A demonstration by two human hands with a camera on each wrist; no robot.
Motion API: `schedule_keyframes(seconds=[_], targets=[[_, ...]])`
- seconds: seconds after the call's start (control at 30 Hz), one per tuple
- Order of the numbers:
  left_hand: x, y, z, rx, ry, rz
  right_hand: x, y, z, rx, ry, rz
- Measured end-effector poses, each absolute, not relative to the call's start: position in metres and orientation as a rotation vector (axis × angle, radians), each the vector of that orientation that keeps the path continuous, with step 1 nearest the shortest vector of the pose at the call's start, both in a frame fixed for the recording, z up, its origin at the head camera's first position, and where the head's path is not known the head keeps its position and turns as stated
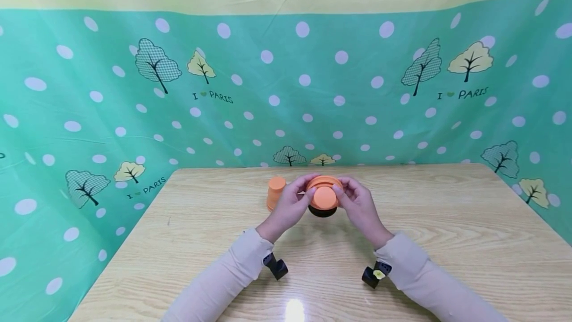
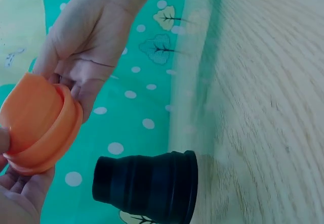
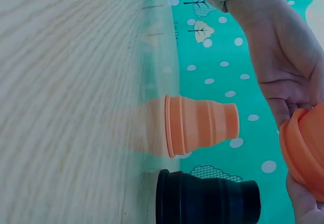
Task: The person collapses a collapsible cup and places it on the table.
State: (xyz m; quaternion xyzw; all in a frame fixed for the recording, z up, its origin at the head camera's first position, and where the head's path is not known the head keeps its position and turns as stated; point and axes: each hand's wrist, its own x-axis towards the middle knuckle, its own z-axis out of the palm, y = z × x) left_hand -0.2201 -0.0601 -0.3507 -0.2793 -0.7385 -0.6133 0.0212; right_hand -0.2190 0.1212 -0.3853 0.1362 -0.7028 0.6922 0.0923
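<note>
Left hand [image 1: 291, 204] and right hand [image 1: 360, 206] are gripping an orange cup [image 1: 324, 198] toward the far edge of the table [image 1: 447, 207], probably reshaping it; the next move is likely calling for even pressure.

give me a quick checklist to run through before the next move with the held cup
1. Left hand gripping the held cup: ok.
2. Right hand gripping it too: ok.
3. Held cup level: not ok, its narrow end tips toward the person.
4. Black cup standing wide rim down on the table: ok.
5. Other orange cup standing wide rim down: ok.
6. Held cup's inside free of anything: cannot tell, hidden.
</note>
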Motion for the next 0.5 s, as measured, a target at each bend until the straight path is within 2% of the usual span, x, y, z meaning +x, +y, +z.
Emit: schedule_keyframes(seconds=[0.27, 0.5], targets=[[-0.2201, -0.0622, -0.3506, -0.731, -2.295, -1.926, -0.2198, 0.1239, -0.3838, 0.475, -2.212, 2.004], [-0.2207, -0.0626, -0.3514, -0.72, -2.316, -1.992, -0.2204, 0.126, -0.3782, 0.53, -2.29, 1.972]])
